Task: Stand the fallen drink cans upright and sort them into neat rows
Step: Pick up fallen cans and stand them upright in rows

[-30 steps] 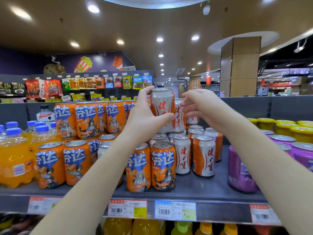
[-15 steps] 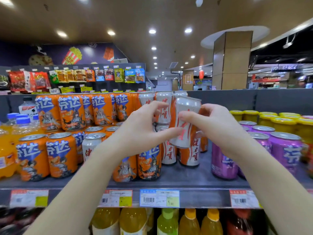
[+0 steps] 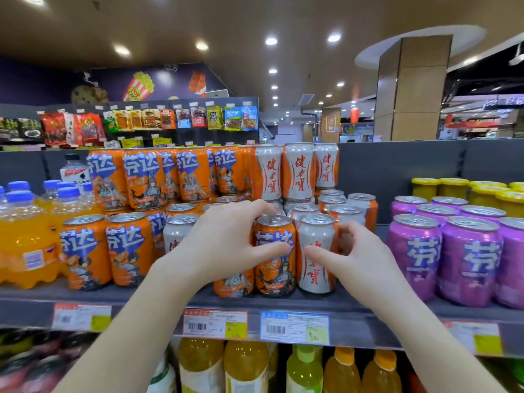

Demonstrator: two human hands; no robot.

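Orange can (image 3: 276, 269) stands gripped by the left hand (image 3: 224, 245), beside the silver can (image 3: 315, 236) held by the right hand (image 3: 365, 258).

cans (image 3: 316, 275) stand upright in rows on the shelf (image 3: 34, 306), with more cans stacked behind; bottles (image 3: 25, 242) left of them, jars (image 3: 453, 188) at the back right.

Recessed ceiling spotlights (image 3: 271, 41) light the supermarket aisle brightly and evenly, laying a soft sheen on the can tops (image 3: 317, 219). The wide-angle lens bows the pillar (image 3: 419, 89) and the shelf edge (image 3: 158, 316). Bottles (image 3: 31, 361) at lower left smear, possibly from motion, and the far shops lie soft.
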